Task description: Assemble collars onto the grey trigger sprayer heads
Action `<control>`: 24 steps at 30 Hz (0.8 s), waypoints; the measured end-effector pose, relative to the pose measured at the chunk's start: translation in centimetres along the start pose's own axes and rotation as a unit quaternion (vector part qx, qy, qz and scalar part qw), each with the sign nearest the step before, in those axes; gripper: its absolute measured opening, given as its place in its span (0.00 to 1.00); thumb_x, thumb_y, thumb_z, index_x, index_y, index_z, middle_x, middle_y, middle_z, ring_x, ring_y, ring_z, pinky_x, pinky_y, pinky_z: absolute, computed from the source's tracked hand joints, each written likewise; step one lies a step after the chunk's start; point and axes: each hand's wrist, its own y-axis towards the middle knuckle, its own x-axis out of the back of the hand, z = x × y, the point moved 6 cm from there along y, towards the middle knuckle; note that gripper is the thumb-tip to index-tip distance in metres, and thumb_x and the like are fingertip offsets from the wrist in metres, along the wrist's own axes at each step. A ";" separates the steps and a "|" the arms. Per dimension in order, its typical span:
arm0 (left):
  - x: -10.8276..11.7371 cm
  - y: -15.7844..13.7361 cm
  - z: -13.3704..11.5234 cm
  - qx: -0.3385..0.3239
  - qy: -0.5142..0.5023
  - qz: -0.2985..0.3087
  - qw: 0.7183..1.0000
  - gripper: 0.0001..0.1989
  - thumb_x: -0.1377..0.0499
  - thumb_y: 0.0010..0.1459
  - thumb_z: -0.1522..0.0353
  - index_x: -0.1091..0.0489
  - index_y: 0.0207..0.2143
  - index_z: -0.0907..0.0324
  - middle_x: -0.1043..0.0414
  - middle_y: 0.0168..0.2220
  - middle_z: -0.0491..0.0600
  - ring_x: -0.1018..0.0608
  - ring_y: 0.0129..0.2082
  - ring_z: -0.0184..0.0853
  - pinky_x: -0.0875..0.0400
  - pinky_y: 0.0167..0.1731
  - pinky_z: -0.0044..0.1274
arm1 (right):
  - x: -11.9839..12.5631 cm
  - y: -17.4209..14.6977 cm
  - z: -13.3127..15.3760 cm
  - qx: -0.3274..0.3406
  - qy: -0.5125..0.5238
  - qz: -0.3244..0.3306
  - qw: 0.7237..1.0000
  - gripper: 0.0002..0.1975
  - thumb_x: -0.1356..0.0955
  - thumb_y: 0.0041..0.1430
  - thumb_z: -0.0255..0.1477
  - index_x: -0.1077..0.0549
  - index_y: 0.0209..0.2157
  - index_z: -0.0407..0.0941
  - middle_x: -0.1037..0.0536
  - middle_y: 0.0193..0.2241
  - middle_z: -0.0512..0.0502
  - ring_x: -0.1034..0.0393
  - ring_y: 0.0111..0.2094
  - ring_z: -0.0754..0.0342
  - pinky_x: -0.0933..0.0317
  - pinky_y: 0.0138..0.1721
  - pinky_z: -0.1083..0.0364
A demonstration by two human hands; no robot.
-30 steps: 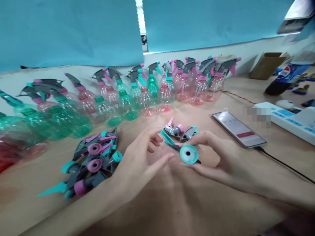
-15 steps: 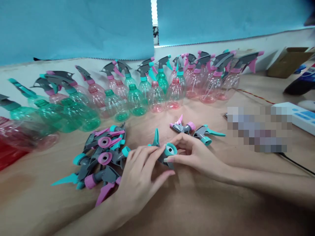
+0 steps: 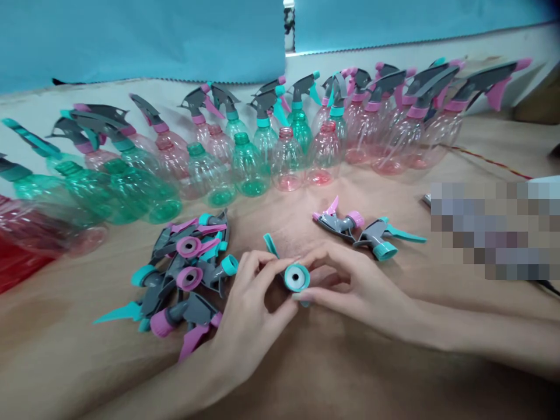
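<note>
Between my hands is a grey trigger spray head with a teal collar (image 3: 297, 277), its open end facing me and a white disc with a dark hole inside. My left hand (image 3: 251, 315) closes on its left side, thumb and forefinger against the collar. From the right, my right hand (image 3: 354, 286) pinches the collar between thumb and fingers. The teal trigger sticks up behind; much of the grey body is hidden by my fingers. Left of my left hand lies a pile of spray heads (image 3: 188, 280) with pink and teal collars. Two more spray heads (image 3: 371, 233) rest beyond my right hand.
Rows of clear pink and green bottles (image 3: 251, 166) stand along the wall, many topped with spray heads, several open-necked. A red plastic bag (image 3: 21, 262) is at the left edge. A blurred-out object (image 3: 490, 233) and a thin twisted wire (image 3: 494, 160) lie at the right.
My left thumb has come in to the spray head, and my left fingers have closed around it. The collar now faces me more squarely. The view has shifted slightly.
</note>
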 end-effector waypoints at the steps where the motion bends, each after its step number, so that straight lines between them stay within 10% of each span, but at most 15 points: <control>1: 0.0 0.0 0.1 0.005 0.003 -0.003 1.000 0.15 0.40 0.56 0.74 0.30 0.45 0.52 0.35 0.40 0.49 0.30 0.42 0.39 0.30 0.41 0.31 | -0.1 0.0 -0.2 -0.012 0.040 0.002 0.999 0.12 0.29 0.56 0.32 0.30 0.42 0.47 0.26 0.44 0.47 0.26 0.42 0.54 0.28 0.43 0.52; 24: -1.7 -0.9 -0.3 -0.116 0.075 0.101 0.985 0.19 0.47 0.64 0.75 0.39 0.57 0.58 0.28 0.43 0.52 0.25 0.42 0.39 0.24 0.38 0.31 | -0.8 -0.2 -1.7 -0.053 -0.029 0.043 0.997 0.15 0.32 0.55 0.27 0.38 0.44 0.46 0.27 0.33 0.51 0.30 0.29 0.59 0.36 0.25 0.59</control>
